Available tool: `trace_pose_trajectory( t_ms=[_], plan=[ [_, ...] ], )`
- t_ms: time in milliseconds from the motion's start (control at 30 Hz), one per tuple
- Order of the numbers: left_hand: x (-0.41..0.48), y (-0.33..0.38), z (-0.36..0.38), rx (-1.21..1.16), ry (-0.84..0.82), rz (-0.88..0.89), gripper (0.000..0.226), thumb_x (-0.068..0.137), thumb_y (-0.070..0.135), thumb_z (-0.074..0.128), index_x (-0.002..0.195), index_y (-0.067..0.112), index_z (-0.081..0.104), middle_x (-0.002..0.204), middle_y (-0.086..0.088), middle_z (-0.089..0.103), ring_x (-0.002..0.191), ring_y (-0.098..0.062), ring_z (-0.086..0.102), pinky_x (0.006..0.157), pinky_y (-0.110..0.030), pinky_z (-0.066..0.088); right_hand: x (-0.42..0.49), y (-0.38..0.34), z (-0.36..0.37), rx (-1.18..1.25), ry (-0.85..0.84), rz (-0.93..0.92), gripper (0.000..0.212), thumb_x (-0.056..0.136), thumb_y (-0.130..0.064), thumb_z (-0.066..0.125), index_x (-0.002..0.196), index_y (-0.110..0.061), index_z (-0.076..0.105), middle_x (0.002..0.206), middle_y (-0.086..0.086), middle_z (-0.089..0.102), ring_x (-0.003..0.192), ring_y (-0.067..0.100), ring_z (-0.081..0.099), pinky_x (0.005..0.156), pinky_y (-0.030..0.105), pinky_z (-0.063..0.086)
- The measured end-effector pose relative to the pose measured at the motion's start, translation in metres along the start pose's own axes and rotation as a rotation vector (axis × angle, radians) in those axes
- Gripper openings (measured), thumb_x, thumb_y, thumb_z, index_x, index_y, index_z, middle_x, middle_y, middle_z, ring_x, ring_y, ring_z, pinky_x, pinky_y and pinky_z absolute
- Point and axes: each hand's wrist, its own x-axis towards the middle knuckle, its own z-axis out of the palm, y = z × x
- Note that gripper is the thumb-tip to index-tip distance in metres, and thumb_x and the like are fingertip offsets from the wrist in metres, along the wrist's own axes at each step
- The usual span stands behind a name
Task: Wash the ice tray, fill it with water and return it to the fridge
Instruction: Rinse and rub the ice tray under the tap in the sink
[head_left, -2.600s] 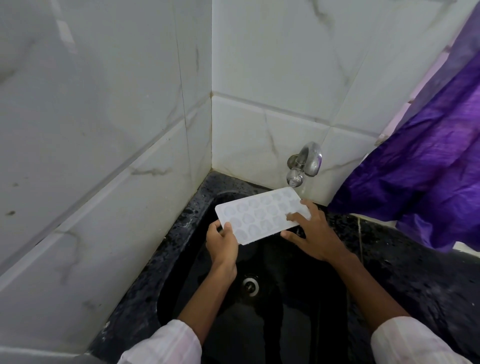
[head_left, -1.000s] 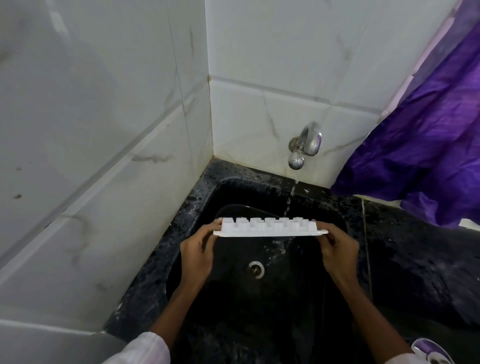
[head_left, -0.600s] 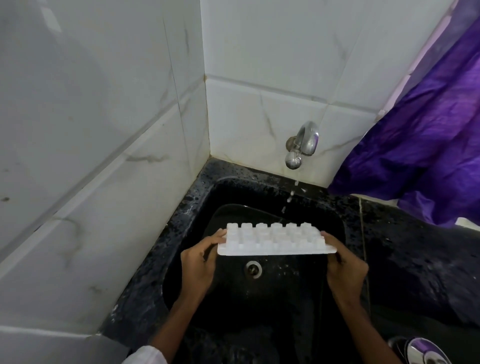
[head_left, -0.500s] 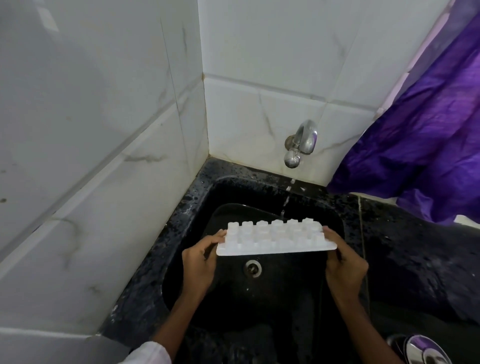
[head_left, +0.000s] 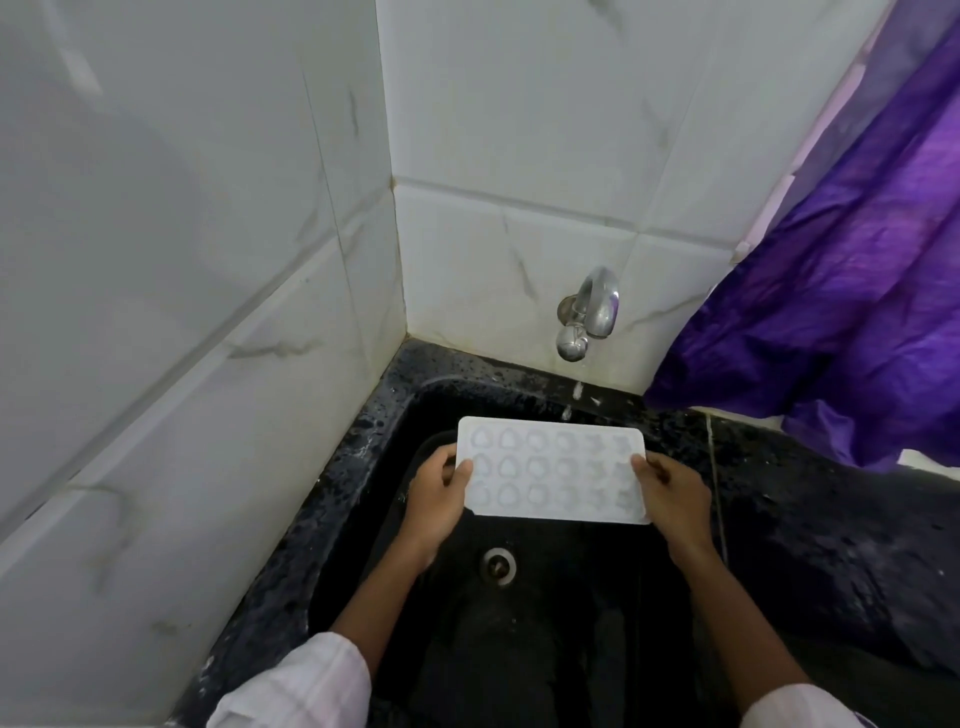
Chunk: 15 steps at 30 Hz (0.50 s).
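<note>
A white ice tray (head_left: 553, 469) with three rows of small moulds faces up over the black sink (head_left: 519, 623). My left hand (head_left: 436, 501) grips its left short edge and my right hand (head_left: 672, 493) grips its right short edge. The tray lies roughly level, a little below and in front of the chrome tap (head_left: 589, 314). A few drops of water fall from the tap toward the tray's far edge.
White marble-look tiles form the corner wall on the left and behind. A purple curtain (head_left: 841, 312) hangs at the right over the wet black counter (head_left: 831, 519). The sink drain (head_left: 500, 565) lies below the tray.
The tray was upside down with its mould bottoms up; it is now turned over with the openings up. Both hands stay on its ends, and the tap's stream has thinned to drops.
</note>
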Motion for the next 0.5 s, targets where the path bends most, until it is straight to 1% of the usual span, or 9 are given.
trace_pose_trajectory(
  t_ms=[67,133,200,267,300,333,400,433,500],
  plan=[
    [0.006,0.006,0.002,-0.073,0.008,-0.039,0.021,0.103,0.019,0.053,0.121,0.017,0.063,0.106,-0.003,0.074,0.095,-0.018,0.073,0.082,-0.042,0.062,0.005,-0.009,-0.004,0.01,-0.015,-0.006,0.029,0.093,-0.036,0.059,0.112,-0.017,0.072,0.093,-0.001,0.071,0.094,0.02,0.065,0.091,0.049,0.052],
    [0.01,0.01,0.005,-0.118,0.019,-0.056,0.018,0.103,0.017,0.052,0.116,0.015,0.066,0.104,-0.005,0.075,0.093,-0.018,0.074,0.077,-0.038,0.062,0.01,-0.016,-0.004,0.003,-0.032,-0.031,0.028,0.094,-0.028,0.06,0.117,-0.015,0.068,0.098,0.002,0.069,0.098,0.021,0.063,0.094,0.041,0.05],
    [0.012,0.012,0.007,-0.132,0.038,-0.064,0.017,0.103,0.017,0.052,0.113,0.014,0.066,0.103,-0.006,0.075,0.092,-0.019,0.074,0.073,-0.037,0.063,0.013,-0.021,-0.001,-0.042,-0.02,-0.11,0.032,0.093,-0.019,0.06,0.125,-0.015,0.061,0.118,0.007,0.062,0.112,0.022,0.055,0.098,0.031,0.04],
    [0.013,0.014,0.01,-0.131,0.058,-0.064,0.017,0.103,0.017,0.052,0.111,0.013,0.066,0.101,-0.007,0.075,0.089,-0.019,0.074,0.07,-0.035,0.062,0.014,-0.026,0.004,-0.112,-0.008,-0.207,0.035,0.093,-0.013,0.058,0.128,-0.017,0.058,0.137,0.008,0.046,0.128,0.022,0.04,0.103,0.027,0.028],
    [0.013,0.014,0.011,-0.121,0.07,-0.061,0.017,0.103,0.018,0.051,0.11,0.013,0.066,0.1,-0.007,0.075,0.088,-0.019,0.074,0.068,-0.032,0.061,0.015,-0.029,0.007,-0.135,-0.006,-0.251,0.034,0.093,-0.011,0.057,0.126,-0.017,0.058,0.141,0.007,0.04,0.132,0.022,0.035,0.105,0.026,0.025],
    [0.014,0.015,0.012,-0.113,0.082,-0.059,0.016,0.103,0.018,0.051,0.108,0.014,0.066,0.101,-0.006,0.074,0.088,-0.018,0.073,0.067,-0.031,0.061,0.016,-0.031,0.01,-0.154,-0.011,-0.298,0.032,0.093,-0.012,0.057,0.124,-0.017,0.06,0.143,0.007,0.036,0.133,0.022,0.032,0.107,0.026,0.024],
    [0.015,0.016,0.013,-0.12,0.094,-0.056,0.015,0.104,0.018,0.05,0.108,0.017,0.064,0.102,-0.006,0.074,0.092,-0.018,0.073,0.071,-0.033,0.062,0.018,-0.038,0.015,-0.193,-0.047,-0.398,0.025,0.094,-0.016,0.057,0.118,-0.019,0.063,0.145,0.006,0.034,0.135,0.022,0.032,0.111,0.03,0.027],
    [0.015,0.017,0.013,-0.123,0.095,-0.055,0.015,0.104,0.019,0.05,0.109,0.018,0.064,0.103,-0.006,0.074,0.093,-0.019,0.073,0.072,-0.033,0.063,0.021,-0.04,0.017,-0.213,-0.072,-0.457,0.023,0.094,-0.018,0.057,0.116,-0.02,0.063,0.146,0.006,0.033,0.135,0.023,0.032,0.112,0.034,0.029],
    [0.016,0.019,0.015,-0.114,0.098,-0.051,0.017,0.104,0.019,0.05,0.111,0.017,0.065,0.104,-0.006,0.073,0.093,-0.019,0.073,0.07,-0.031,0.062,0.025,-0.045,0.021,-0.28,-0.112,-0.568,0.021,0.094,-0.02,0.058,0.114,-0.022,0.064,0.147,0.008,0.033,0.135,0.027,0.033,0.112,0.044,0.032]
  ],
)
